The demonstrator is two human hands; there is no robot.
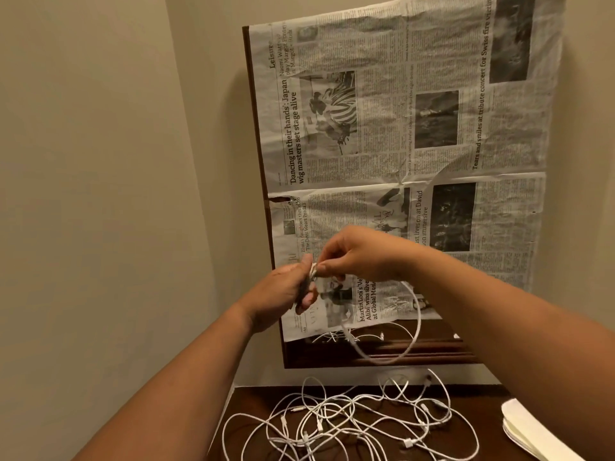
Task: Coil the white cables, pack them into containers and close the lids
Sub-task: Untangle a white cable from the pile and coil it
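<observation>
I hold one white cable (414,331) up in front of the newspaper-covered mirror. My left hand (286,294) grips a small bundle of its turns at the top. Close beside it, my right hand (359,257) pinches the same cable next to that bundle. A big loop of the cable hangs down below both hands. A tangle of several more white cables (346,424) lies loose on the dark wooden table (253,400) below.
Newspaper (399,144) covers a dark-framed mirror leaning on the wall behind the table. A pale container lid or stack of lids (529,430) sits at the table's right edge. A beige wall fills the left side.
</observation>
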